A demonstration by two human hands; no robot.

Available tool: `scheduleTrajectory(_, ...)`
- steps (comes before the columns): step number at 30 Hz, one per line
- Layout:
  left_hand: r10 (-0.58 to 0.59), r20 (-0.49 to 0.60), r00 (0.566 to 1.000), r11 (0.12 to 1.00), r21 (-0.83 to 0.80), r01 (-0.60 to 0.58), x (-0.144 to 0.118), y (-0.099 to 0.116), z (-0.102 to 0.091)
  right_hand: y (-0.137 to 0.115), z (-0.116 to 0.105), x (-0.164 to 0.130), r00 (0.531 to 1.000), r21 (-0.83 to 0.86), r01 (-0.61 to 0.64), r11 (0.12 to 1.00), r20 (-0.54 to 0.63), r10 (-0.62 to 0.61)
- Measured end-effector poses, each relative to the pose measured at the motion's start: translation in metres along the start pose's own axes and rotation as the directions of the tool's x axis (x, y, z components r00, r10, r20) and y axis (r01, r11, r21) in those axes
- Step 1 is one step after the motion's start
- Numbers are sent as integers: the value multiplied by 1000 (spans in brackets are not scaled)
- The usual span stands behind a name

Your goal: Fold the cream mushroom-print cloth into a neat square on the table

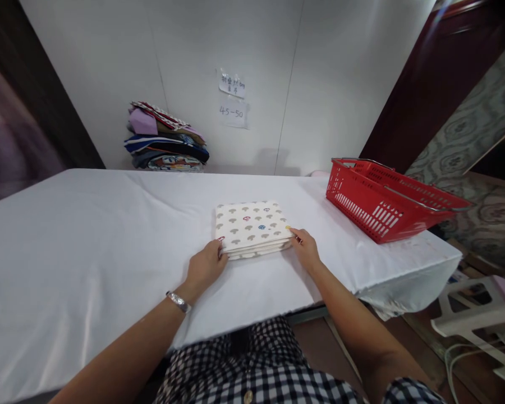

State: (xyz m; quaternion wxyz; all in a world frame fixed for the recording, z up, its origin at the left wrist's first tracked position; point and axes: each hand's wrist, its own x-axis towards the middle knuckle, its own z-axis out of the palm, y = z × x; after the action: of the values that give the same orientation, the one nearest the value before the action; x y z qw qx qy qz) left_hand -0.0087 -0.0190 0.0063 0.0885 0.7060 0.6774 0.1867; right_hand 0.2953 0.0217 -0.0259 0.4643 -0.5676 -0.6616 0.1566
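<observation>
A folded white cloth (252, 224) printed with grey mushroom shapes and a few coloured ones lies flat on the white-covered table (122, 241). Its layers show along the near edge. My left hand (206, 264) grips the near left corner, fingers closed on the fabric. At the near right corner, my right hand (306, 249) pinches the layers between thumb and fingers. Both hands rest low, close to the tabletop.
A red plastic basket (387, 202) with metal handles stands on the table's right side. Against the wall at the back left is a pile of folded fabrics (168, 140). Paper notes (232, 98) are taped to the wall. A white stool (475, 314) stands at the lower right.
</observation>
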Motion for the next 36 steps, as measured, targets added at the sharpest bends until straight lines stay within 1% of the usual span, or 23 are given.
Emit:
scheduleTrajectory(4,-6,16,1000,1000,-3,6,0,1,-1,0,0,2,1000,-8,-5,1000,22,5)
scheduleTrajectory(7,-4,36,999,1000,1,4,1,1,-2,3,0,5,1000,12,9,1000,-2,-9)
scheduleTrajectory(9,-1,43,999,1000,3,1,1,0,-2,6,0,5,1000,-3,1,1000,4,-1)
scheduleTrajectory(12,6,39,999,1000,-10,-6,2,-1,-1,9,1,5,999,-41,-18,999,37,19)
scheduleTrajectory(15,13,26,1000,1000,-27,-13,2,-1,-1,7,1,5,999,-38,-24,999,31,25)
scheduleTrajectory(18,14,28,1000,999,-30,-13,2,-1,-2,0,-2,11,1000,-1,9,1000,24,-9)
scheduleTrajectory(21,23,33,999,999,-23,-22,2,-1,-2,-6,-5,21,998,24,66,998,-14,-66)
scheduleTrajectory(23,33,29,999,999,-18,-32,2,-2,-2,-6,-5,25,998,8,60,998,-19,-60)
scheduleTrajectory(27,43,27,999,999,-25,-43,2,-2,-1,1,-4,22,997,-46,-59,997,43,61)
scheduleTrajectory(30,52,23,998,998,-31,-52,2,-2,-1,5,-5,16,992,-23,-122,992,42,123)
scheduleTrajectory(31,54,22,998,998,-32,-53,2,-2,0,5,-7,14,987,-13,-147,989,58,148)
scheduleTrajectory(33,51,24,998,998,-37,-50,3,-2,0,2,-10,13,967,17,-224,974,128,220)
scheduleTrajectory(35,47,28,999,998,-43,-46,3,-2,0,-4,-14,14,931,72,-321,944,209,301)
scheduleTrajectory(36,46,27,999,998,-47,-44,3,-2,0,-8,-15,16,910,99,-375,922,229,346)
